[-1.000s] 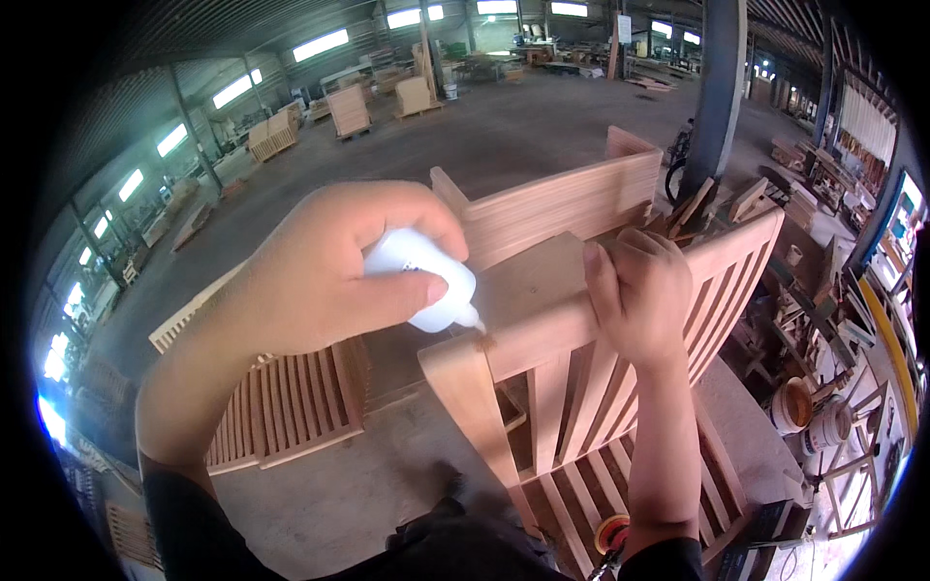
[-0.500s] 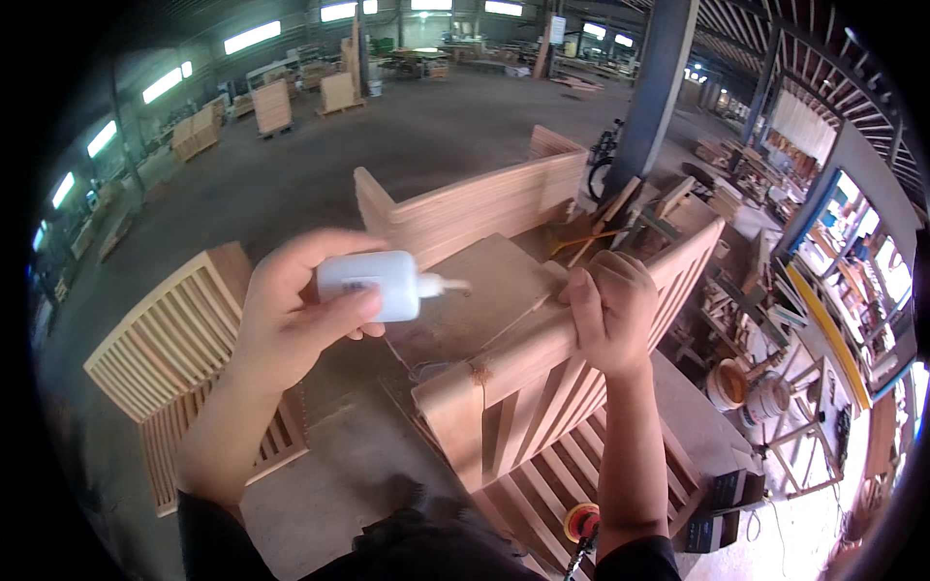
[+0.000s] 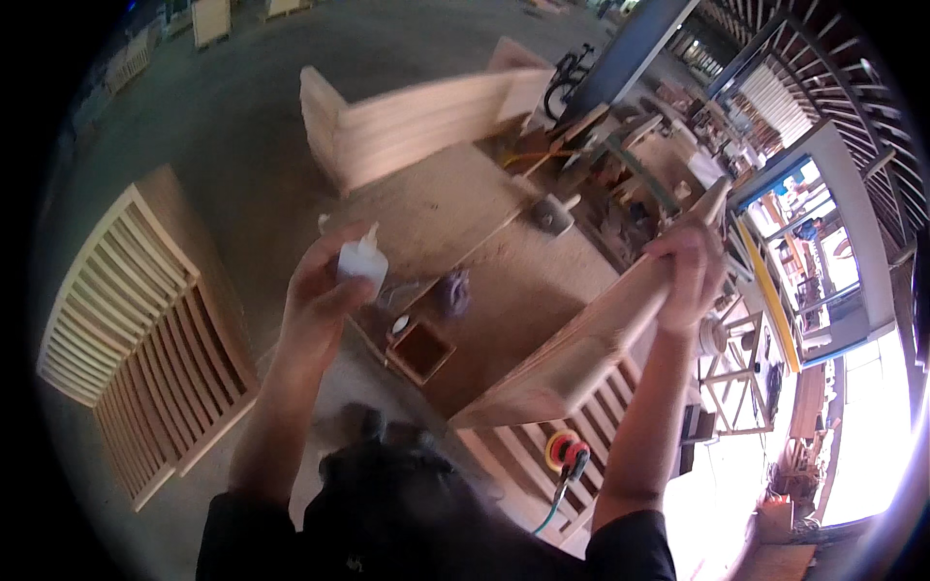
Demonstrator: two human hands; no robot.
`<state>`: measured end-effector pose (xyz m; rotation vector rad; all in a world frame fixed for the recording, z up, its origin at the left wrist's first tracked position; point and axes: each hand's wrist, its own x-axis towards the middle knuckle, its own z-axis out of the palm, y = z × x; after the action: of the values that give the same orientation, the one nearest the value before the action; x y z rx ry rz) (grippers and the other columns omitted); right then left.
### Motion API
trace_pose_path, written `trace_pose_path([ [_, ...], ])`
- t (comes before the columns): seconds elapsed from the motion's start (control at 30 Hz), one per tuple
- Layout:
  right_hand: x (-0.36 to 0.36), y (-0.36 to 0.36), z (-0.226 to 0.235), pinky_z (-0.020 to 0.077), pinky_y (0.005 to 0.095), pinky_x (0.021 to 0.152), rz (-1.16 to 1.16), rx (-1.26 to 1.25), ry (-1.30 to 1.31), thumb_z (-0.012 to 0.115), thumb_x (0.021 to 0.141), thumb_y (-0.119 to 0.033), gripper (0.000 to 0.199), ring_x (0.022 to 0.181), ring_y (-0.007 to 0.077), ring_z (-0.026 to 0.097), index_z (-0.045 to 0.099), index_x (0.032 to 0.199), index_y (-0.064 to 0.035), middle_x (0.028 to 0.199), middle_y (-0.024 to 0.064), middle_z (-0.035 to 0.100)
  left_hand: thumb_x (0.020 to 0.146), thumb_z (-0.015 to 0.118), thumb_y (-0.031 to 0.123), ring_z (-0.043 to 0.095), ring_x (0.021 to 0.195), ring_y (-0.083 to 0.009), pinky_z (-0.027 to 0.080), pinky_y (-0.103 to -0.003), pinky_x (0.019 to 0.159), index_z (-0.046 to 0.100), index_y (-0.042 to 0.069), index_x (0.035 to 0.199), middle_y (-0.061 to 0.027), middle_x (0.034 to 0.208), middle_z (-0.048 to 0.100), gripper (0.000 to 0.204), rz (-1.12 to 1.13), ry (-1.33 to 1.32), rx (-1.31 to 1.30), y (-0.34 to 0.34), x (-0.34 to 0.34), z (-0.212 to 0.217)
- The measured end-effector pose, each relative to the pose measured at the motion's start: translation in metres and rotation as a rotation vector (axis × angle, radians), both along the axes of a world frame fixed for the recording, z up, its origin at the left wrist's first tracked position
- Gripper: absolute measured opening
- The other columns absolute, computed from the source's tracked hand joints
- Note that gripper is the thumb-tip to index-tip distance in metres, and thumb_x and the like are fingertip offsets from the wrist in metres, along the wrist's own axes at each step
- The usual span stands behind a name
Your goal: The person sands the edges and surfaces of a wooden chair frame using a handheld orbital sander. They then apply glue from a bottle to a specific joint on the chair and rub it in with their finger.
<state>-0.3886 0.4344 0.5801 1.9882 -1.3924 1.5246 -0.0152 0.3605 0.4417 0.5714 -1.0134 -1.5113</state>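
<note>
A white squeeze bottle (image 3: 364, 265) with a narrow nozzle stands nearly upright in my left hand (image 3: 320, 283), its fingers wrapped round it. Off to the right, my right hand (image 3: 690, 269) grips the top rail of a slatted wooden bench (image 3: 581, 366), which leans with its broad rail toward the worktable. On the bench's slats, between my forearms, rests a red and yellow sander (image 3: 565, 453) with a teal hose. The worktable (image 3: 407, 213) lies beyond the bench, with a small open wooden box (image 3: 422, 352) near its closest edge.
Another slatted bench (image 3: 145, 320) stands on the floor at left. A curved wooden piece (image 3: 417, 121) stands along the table's far side. A mallet-like tool (image 3: 554, 213) lies on the table near its right edge. A blue-grey post (image 3: 630, 58) rises behind, beside stacked timber.
The bottle has turned from lying sideways to nozzle up. My right hand and the bench's rail have tilted, and the view has swung down, showing more of the tabletop.
</note>
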Motion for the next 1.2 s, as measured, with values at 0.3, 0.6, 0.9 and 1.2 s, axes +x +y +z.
trace_pose_path([
  [0.3,-0.001,0.005,0.001,0.0409,0.0327,0.069,-0.031,0.086,0.017,0.047,0.104,-0.027,0.044,0.071,0.0182,0.055,0.063,0.071,-0.0031,0.072,0.0071,0.059,0.098,0.074,0.017,0.072,0.097,-0.0213,0.057,-0.038,0.085,0.065,-0.001,0.116,-0.0125,0.107,0.075,0.028,0.057,-0.484,0.004,-0.047,-0.008,-0.218],
  [0.6,0.002,-0.001,0.002,0.0393,0.0330,0.072,0.008,0.063,-0.088,0.046,0.106,-0.022,0.042,0.072,0.0171,0.053,0.060,0.072,-0.0017,0.073,0.0076,0.059,0.090,0.078,0.029,0.076,0.092,-0.0351,0.057,-0.045,0.081,0.074,-0.003,0.105,-0.0198,0.099,0.078,0.036,0.204,-0.883,0.182,-0.152,-0.039,-0.307],
  [0.9,0.003,0.003,0.003,0.0428,0.0351,0.079,-0.024,0.081,-0.119,0.046,0.106,-0.020,0.040,0.075,0.0201,0.054,0.058,0.073,-0.0008,0.076,0.0104,0.060,0.087,0.080,0.030,0.078,0.079,-0.0281,0.058,-0.043,0.073,0.077,-0.001,0.098,-0.0159,0.083,0.079,0.033,0.216,-1.000,0.312,-0.226,-0.079,-0.385],
  [1.2,-0.032,0.016,-0.020,0.0488,0.0389,0.086,-0.164,0.100,-0.245,0.053,0.097,-0.017,0.030,0.080,0.0257,0.060,0.062,0.073,-0.0021,0.077,0.0099,0.063,0.099,0.072,0.029,0.061,0.056,-0.0143,0.045,-0.026,0.048,0.068,0.001,0.077,-0.0062,0.070,0.065,0.036,0.149,-0.498,0.482,-0.195,-0.058,-0.337],
])
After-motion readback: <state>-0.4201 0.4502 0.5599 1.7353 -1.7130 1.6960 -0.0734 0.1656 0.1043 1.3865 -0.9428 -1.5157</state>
